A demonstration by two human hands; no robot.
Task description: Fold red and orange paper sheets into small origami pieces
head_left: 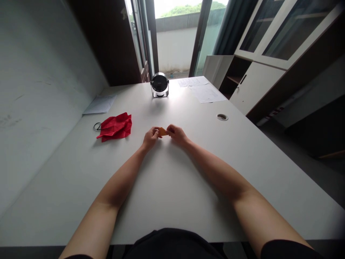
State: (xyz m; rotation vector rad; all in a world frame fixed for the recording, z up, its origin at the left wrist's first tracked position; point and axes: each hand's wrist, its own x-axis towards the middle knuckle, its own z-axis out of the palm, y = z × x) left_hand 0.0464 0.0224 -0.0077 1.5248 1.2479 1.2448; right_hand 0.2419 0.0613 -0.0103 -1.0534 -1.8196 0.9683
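Between my two hands, over the middle of the white table, is a small flat orange piece (162, 131); whether it is paper or card I cannot make out. My left hand (151, 137) pinches its left end with the fingers closed. At the right end, the thumb and fingers of my right hand (176, 133) close on it too. Fingers cover both ends, so only its middle shows. Off to the left lies a crumpled red cloth bag (115, 126) with a black cord loop (97, 126), apart from both hands.
A round black fan (159, 82) on a silver stand is at the table's far side. Paper sheets (206, 93) lie at the back right, and a white packet (99, 104) at the back left. A cable hole (222, 117) opens near the right edge. A wall borders the left.
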